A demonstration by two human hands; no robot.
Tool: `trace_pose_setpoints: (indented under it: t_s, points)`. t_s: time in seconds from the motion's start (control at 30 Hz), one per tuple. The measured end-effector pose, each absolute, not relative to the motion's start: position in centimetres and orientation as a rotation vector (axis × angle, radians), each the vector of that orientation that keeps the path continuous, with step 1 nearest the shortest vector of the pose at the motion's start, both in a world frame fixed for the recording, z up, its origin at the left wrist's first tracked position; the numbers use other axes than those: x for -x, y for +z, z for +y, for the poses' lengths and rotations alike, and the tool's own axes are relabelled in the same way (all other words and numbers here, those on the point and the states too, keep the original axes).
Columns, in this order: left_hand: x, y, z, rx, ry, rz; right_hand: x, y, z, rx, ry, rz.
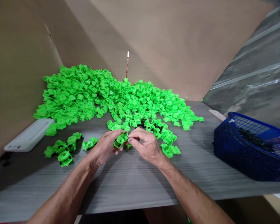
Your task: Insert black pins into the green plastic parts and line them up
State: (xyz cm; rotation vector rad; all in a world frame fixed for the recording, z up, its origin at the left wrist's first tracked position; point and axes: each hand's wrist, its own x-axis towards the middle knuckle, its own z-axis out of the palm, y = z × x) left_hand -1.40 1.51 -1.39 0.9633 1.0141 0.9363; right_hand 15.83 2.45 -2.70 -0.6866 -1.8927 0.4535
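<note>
In the middle of the head view, my left hand (107, 144) holds a small green plastic piece (120, 141) tilted between thumb and fingers. Dark bars cross this piece, like small axles. My right hand (144, 143) is closed in a pinch at the piece's right edge, on a small black part (128, 136) mostly hidden by the fingertips. Just beyond my hands lie loose black parts (142, 123) among more green pieces (166, 137). Left of my left hand, a group of green pieces with black bars (64, 155) rests on the table, and a single green piece (90, 143) lies nearer.
A large heap of green pieces (84, 93) covers the back of the grey table (130, 189) against a brown board (154, 40). On the right stands a blue basket (238, 155) with black parts inside. A white oblong case (29, 135) lies at the left.
</note>
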Motion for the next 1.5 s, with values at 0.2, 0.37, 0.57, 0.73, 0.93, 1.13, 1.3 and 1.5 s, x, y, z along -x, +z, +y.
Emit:
trace_pose_setpoints:
  t_s: [0.2, 0.37, 0.57, 0.73, 0.93, 1.13, 1.3, 1.5]
  points:
    - [1.0, -1.4, 1.3, -0.985, 0.942, 1.061, -15.3, -3.2, 2.3, 0.659, 0.353, -1.953]
    - [1.1, -2.1, 1.4, -1.028, 0.940, 1.087, -15.4, -3.2, 2.3, 0.685, 0.325, -2.013]
    - [1.0, -2.1, 1.3, -1.072, 0.934, 1.088, -15.5, -3.0, 2.1, 0.698, 0.330, -2.068]
    - [0.5, -1.5, 1.1, -1.150, 0.960, 1.103, -15.6, -2.9, 2.1, 0.685, 0.344, -2.050]
    - [0.5, -1.9, 1.2, -1.245, 0.977, 1.137, -15.5, -3.2, 2.1, 0.645, 0.350, -1.974]
    - [0.5, -2.1, 1.4, -1.350, 0.983, 1.145, -15.0, -3.4, 2.0, 0.674, 0.331, -1.907]
    - [0.4, -1.9, 1.3, -1.487, 1.044, 1.200, -14.5, -3.5, 1.8, 0.667, 0.255, -1.852]
    - [0.3, -2.3, 1.3, -1.590, 1.107, 1.285, -14.3, -3.6, 1.7, 0.679, 0.215, -1.847]
